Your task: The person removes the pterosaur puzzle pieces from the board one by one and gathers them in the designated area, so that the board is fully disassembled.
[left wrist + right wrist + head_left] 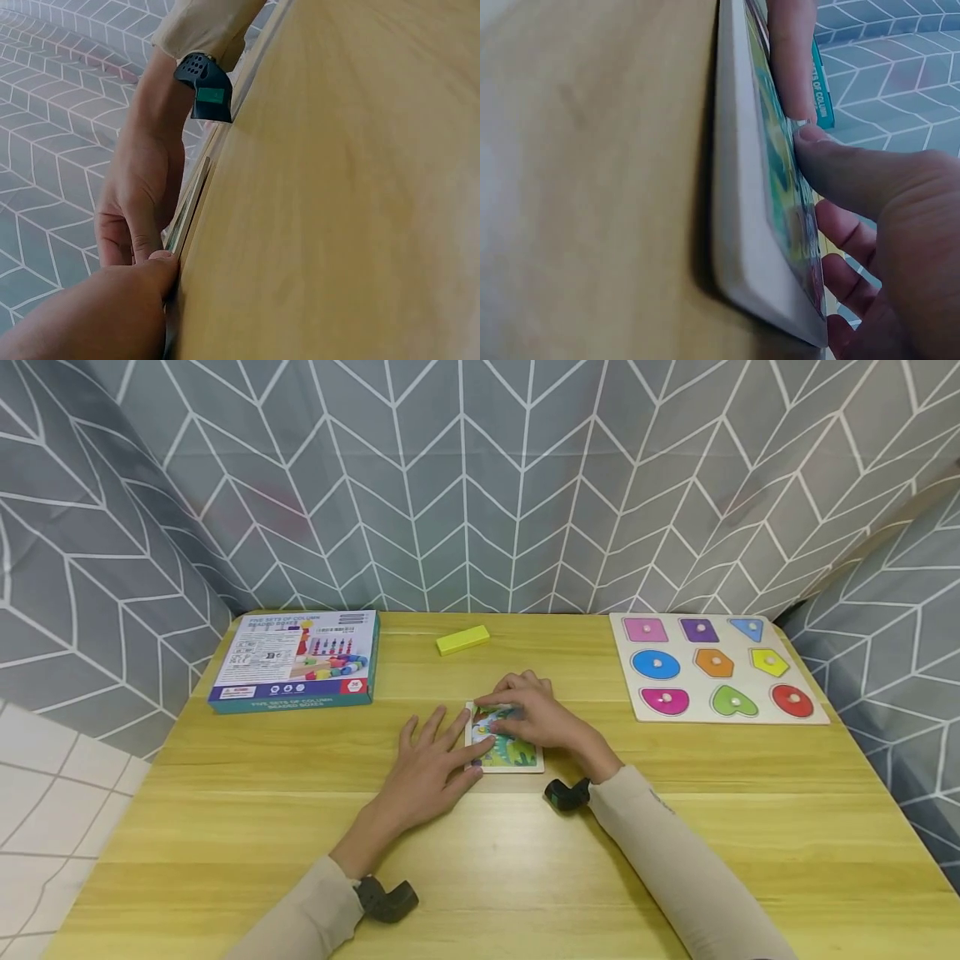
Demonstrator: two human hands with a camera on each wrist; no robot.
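A small picture puzzle (513, 756) with a pale rim and a colourful, mostly green and blue cartoon scene lies flat on the table. My left hand (427, 781) is spread at its left side, with straight fingers touching the rim and reaching over the picture. From the right, my right hand (536, 714) covers the upper part. In the right wrist view its thumb (855, 169) rests on the picture (780, 165), close to a left fingertip, while the other fingers curl by the far edge. Whether a loose piece lies under the thumb is hidden.
A boxed beaded-column set (296, 660) lies at the back left. Near the back middle is a yellow block (462, 640). A knobbed shape board (626, 672) sits at the back right. Grey patterned curtain (465, 485) hangs behind the wooden table (487, 877).
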